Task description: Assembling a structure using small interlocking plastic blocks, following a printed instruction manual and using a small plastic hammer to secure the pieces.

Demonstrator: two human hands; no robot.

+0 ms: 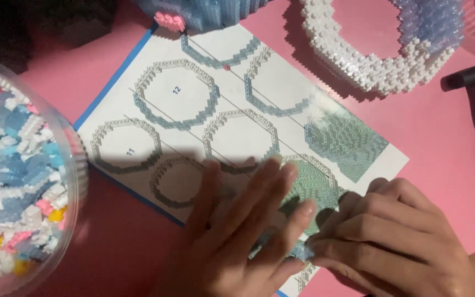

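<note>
Here the left hand lies flat, fingers spread, on the instruction sheet, while the right hand pinches what seems a pale blue brick piece; steady pressure helps. Left, a clear tub of bricks; beyond, a white brick ring on the pink counter.

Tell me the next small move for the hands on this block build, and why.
Probably lift the left hand off the instruction sheet: it lies flat over the lower ring diagrams, hiding them, while the right hand pinches a small pale blue piece at its fingertips. Uncovering the diagrams would let the piece be checked against them. The tub of loose blocks sits close on the left.
</note>
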